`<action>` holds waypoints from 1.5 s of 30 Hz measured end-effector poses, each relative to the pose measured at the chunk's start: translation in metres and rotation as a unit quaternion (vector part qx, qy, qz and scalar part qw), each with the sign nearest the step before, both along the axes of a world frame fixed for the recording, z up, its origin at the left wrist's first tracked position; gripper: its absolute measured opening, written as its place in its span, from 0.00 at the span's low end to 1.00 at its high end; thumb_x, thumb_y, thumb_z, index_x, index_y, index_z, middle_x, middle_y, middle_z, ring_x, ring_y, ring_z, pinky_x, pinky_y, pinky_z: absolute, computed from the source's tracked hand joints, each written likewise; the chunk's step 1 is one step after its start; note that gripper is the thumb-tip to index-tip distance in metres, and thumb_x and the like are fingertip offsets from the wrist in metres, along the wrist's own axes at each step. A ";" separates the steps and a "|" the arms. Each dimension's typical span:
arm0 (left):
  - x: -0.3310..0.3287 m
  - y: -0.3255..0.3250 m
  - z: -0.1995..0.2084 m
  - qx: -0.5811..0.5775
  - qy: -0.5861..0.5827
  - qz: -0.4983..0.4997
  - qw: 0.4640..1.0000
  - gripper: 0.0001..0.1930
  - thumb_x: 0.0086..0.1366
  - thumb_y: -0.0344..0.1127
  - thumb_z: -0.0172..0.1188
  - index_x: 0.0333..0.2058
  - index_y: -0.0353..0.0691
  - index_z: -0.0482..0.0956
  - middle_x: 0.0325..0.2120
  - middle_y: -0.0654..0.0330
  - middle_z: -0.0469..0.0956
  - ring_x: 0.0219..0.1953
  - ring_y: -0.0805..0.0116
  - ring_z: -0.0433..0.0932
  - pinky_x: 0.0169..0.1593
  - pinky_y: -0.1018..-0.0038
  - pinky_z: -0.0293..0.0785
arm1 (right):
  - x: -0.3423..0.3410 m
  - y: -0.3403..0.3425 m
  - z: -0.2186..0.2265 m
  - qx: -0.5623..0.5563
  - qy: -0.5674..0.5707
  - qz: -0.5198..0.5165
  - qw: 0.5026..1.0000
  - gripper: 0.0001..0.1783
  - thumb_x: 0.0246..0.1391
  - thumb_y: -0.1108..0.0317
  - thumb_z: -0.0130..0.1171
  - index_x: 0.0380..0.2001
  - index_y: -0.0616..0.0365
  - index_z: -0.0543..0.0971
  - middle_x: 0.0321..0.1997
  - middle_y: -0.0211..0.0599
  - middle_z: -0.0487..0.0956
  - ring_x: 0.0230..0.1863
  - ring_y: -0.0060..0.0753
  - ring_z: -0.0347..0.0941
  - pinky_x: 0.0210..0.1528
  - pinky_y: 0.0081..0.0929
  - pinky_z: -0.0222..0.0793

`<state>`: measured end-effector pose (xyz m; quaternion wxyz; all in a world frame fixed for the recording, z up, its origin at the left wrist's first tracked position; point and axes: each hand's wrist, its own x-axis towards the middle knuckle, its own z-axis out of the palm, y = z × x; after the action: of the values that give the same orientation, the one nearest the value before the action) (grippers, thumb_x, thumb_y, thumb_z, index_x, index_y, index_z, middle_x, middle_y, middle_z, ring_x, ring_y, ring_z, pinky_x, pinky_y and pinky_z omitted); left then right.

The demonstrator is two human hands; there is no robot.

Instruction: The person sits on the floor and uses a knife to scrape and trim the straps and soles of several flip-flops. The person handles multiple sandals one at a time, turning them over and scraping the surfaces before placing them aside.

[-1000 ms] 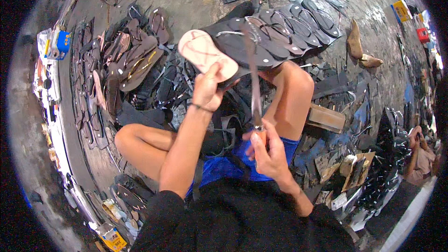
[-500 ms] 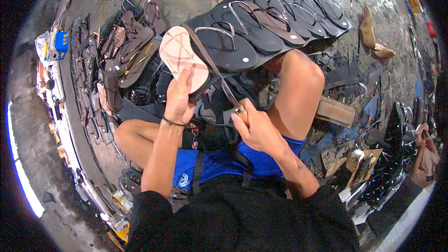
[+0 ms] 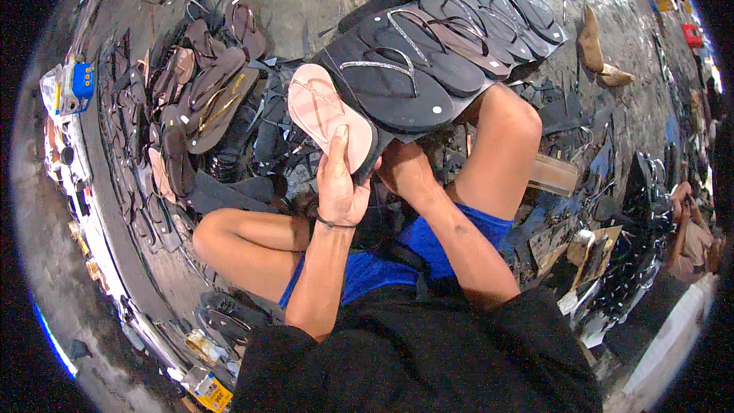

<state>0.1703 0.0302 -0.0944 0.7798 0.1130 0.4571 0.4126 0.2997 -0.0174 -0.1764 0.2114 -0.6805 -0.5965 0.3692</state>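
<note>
A pink flip-flop (image 3: 317, 103) with a thin, sparkly strap tilts in front of me, toe end up and to the left. My left hand (image 3: 340, 183) grips its heel end, thumb flat on the pink top and the other fingers underneath. A dark layer shows along its lower right edge. Close beside that heel, my right hand (image 3: 405, 168) is curled, back upward. Its fingertips are hidden, and no knife shows in the hand now. Just beyond lies a large black flip-flop (image 3: 401, 99) with a glittering strap, partly covered at its left by the pink one.
More finished flip-flops (image 3: 440, 69) line a dark sheet running to the upper right. A pile of dark flip-flops (image 3: 210, 103) lies at the left. Wooden shoe lasts (image 3: 591, 42) rest at the far right. Scraps cover the floor around my bent knees (image 3: 501, 126).
The pink flip-flop and my left hand have shifted right and slightly down. My right hand, which held a long-bladed knife, has moved up beside the flip-flop's heel; the knife is out of sight.
</note>
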 end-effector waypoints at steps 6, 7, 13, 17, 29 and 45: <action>-0.003 0.006 0.007 -0.040 -0.007 0.013 0.999 0.15 0.73 0.44 0.55 0.52 0.43 0.77 0.41 0.61 0.83 0.38 0.71 0.83 0.34 0.79 0.82 | 0.010 0.042 -0.063 0.209 -0.198 0.108 0.952 0.27 0.55 0.56 0.55 0.56 0.57 0.75 0.54 0.57 0.77 0.53 0.58 0.75 0.54 0.46 0.72; -0.004 0.007 0.006 -0.038 -0.008 0.012 0.999 0.15 0.73 0.43 0.55 0.52 0.43 0.77 0.41 0.62 0.83 0.38 0.71 0.83 0.33 0.79 0.82 | 0.011 0.049 -0.067 0.202 -0.195 0.110 0.953 0.26 0.56 0.56 0.55 0.54 0.57 0.75 0.53 0.56 0.77 0.52 0.58 0.75 0.53 0.46 0.72; -0.013 0.010 -0.003 -0.028 -0.012 0.014 0.999 0.14 0.72 0.42 0.56 0.49 0.41 0.78 0.40 0.63 0.83 0.36 0.72 0.83 0.33 0.80 0.81 | 0.016 0.090 -0.077 0.141 -0.171 0.100 0.970 0.22 0.58 0.53 0.55 0.48 0.59 0.74 0.44 0.55 0.78 0.45 0.55 0.76 0.47 0.46 0.71; -0.015 0.014 0.000 -0.023 0.034 0.021 0.999 0.15 0.72 0.43 0.56 0.51 0.43 0.78 0.42 0.65 0.82 0.37 0.73 0.82 0.35 0.78 0.81 | 0.009 0.109 -0.077 0.113 -0.139 0.077 0.981 0.21 0.59 0.52 0.54 0.43 0.60 0.74 0.39 0.54 0.78 0.40 0.54 0.76 0.43 0.46 0.71; -0.078 -0.058 0.049 0.104 0.083 0.017 0.991 0.26 0.66 0.32 0.58 0.61 0.33 0.66 0.51 0.53 0.77 0.51 0.63 0.80 0.57 0.63 0.76 | -0.080 0.165 0.023 -0.022 0.298 -0.124 0.946 0.25 0.65 0.48 0.51 0.27 0.62 0.71 0.17 0.41 0.72 0.20 0.37 0.71 0.26 0.39 0.67; -0.122 -0.076 0.028 0.096 0.177 0.165 0.966 0.16 0.72 0.42 0.59 0.45 0.32 0.80 0.41 0.61 0.81 0.41 0.74 0.80 0.43 0.78 0.76 | -0.126 0.014 0.123 0.083 0.556 -0.052 0.825 0.16 0.70 0.58 0.46 0.41 0.62 0.72 0.20 0.28 0.67 0.23 0.18 0.62 0.24 0.26 0.61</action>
<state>0.0484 -0.0455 -0.0664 0.5936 0.1814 0.5581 0.5507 0.1736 -0.0038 -0.0538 0.5821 -0.3701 -0.3701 0.6223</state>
